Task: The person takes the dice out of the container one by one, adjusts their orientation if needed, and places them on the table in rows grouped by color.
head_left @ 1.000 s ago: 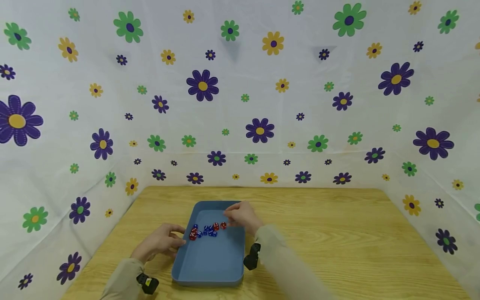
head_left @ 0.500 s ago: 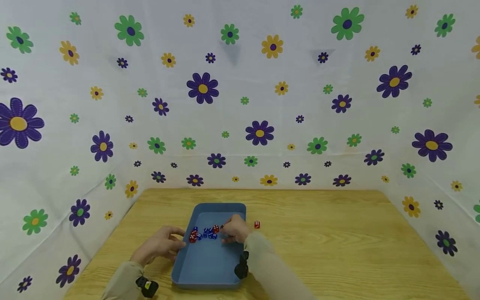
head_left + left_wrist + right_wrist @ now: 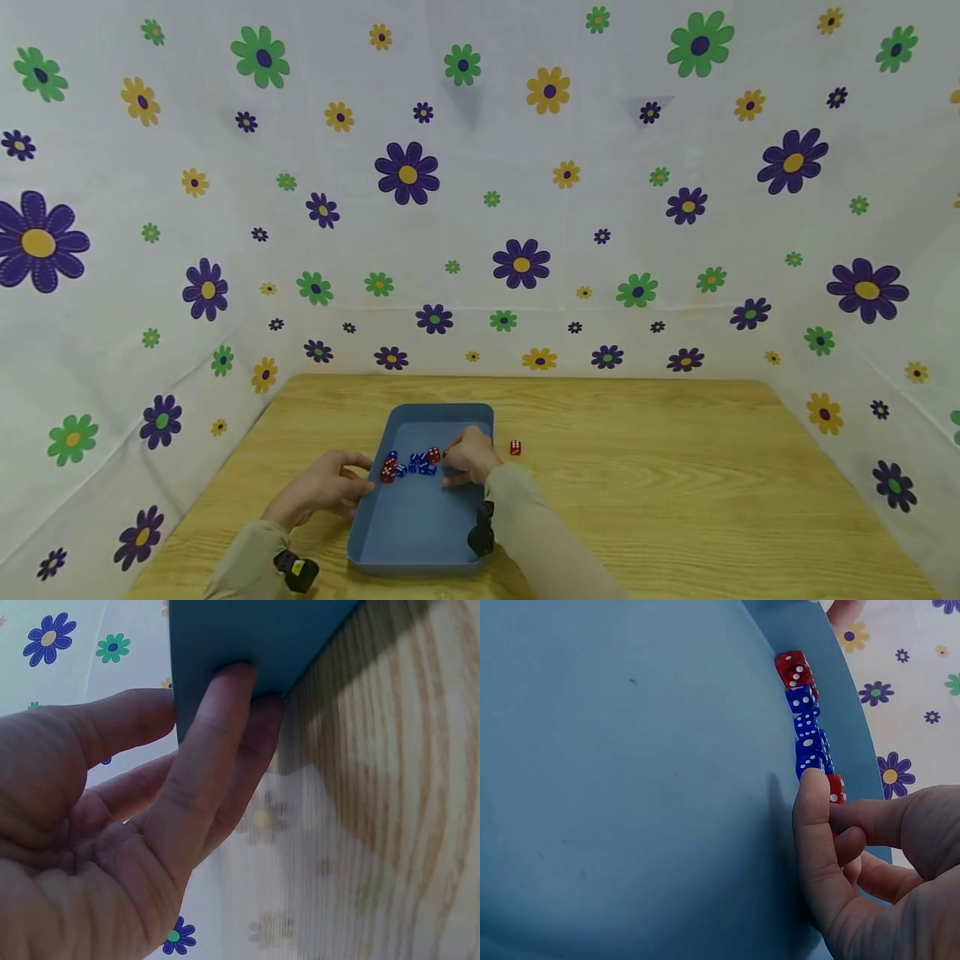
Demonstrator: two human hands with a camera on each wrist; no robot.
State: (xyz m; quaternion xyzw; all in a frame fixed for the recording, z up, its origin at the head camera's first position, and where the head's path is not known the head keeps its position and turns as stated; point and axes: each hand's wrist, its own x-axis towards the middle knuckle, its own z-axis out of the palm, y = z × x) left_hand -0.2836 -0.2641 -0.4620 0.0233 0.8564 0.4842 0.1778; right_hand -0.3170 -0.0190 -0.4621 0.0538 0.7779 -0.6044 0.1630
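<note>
Both my hands, left [image 3: 322,483] & right [image 3: 471,457], are bare, no gloves or rings. Long loose beige fabric sleeves [image 3: 536,533] down to wrists. Small black wrist-cam unit [image 3: 294,569] w/ yellow mark on left, black one [image 3: 481,533] on right.

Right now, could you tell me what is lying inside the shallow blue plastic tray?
Inside the shallow blue plastic tray a cluster of small red and blue dice lies toward its far half. The right hand reaches in at the cluster's right end, covering whichever dice lie beneath its fingers.
</note>
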